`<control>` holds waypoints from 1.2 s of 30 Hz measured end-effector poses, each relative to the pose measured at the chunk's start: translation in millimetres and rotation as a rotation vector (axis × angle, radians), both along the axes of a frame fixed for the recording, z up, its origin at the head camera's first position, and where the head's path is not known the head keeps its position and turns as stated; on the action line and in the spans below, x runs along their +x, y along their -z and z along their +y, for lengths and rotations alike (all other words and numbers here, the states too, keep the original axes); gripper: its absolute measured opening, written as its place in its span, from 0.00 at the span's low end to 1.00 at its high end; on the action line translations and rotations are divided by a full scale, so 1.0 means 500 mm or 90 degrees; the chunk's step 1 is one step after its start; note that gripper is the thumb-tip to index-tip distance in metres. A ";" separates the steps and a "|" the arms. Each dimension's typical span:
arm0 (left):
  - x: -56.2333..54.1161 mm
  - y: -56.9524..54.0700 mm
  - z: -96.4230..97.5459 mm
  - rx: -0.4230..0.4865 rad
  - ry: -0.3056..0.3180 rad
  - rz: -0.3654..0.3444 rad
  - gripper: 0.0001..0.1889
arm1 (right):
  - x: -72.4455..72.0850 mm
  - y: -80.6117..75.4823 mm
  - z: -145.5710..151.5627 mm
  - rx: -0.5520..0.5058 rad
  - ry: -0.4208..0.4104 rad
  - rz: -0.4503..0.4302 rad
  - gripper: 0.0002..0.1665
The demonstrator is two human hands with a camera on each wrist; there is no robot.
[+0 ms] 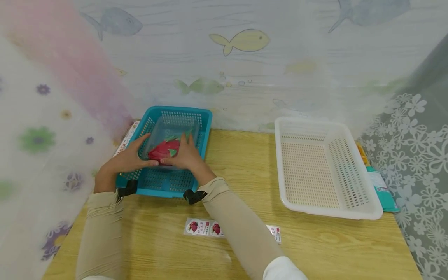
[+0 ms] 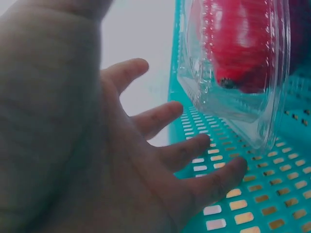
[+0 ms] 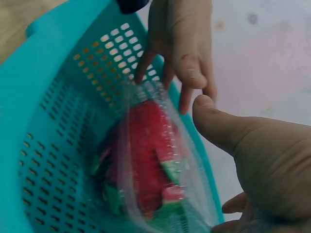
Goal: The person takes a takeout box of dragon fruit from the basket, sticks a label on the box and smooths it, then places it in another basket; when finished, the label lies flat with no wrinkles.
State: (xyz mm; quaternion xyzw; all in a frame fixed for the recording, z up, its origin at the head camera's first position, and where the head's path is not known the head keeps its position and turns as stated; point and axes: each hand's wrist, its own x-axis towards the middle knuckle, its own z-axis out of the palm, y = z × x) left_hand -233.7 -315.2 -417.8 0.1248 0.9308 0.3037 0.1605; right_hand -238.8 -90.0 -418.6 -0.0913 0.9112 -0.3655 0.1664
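Fingers spread wide, the left hand (image 1: 131,157) and right hand (image 1: 184,154) flanked one clear plastic box (image 1: 161,131) containing one red-and-green fruit (image 1: 163,150), inside one blue perforated basket (image 1: 207,134); one white perforated basket (image 1: 309,171) stood on the wooden desk (image 1: 241,167).

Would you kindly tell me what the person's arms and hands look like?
Both sleeves are beige and wrinkled, with white fabric beyond their upper ends. A small black camera sits at each wrist; the left hand and right hand are gloveless.
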 end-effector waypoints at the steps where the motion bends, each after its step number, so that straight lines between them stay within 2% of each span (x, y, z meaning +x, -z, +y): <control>1: -0.001 0.002 0.000 0.002 0.000 -0.002 0.58 | 0.000 0.003 -0.001 0.005 0.002 0.001 0.67; 8: -0.016 0.018 0.000 0.014 0.003 0.003 0.58 | -0.004 0.021 -0.005 0.006 0.025 0.002 0.68; 21: -0.022 0.046 -0.004 0.041 0.004 -0.041 0.59 | -0.016 0.029 -0.006 0.024 0.027 -0.038 0.67; 28: -0.035 0.050 0.004 0.005 0.003 -0.030 0.62 | -0.024 0.030 -0.006 0.048 0.041 -0.052 0.68; 36: -0.046 0.061 0.013 -0.022 0.014 -0.016 0.65 | -0.023 0.032 -0.008 0.044 0.051 -0.066 0.65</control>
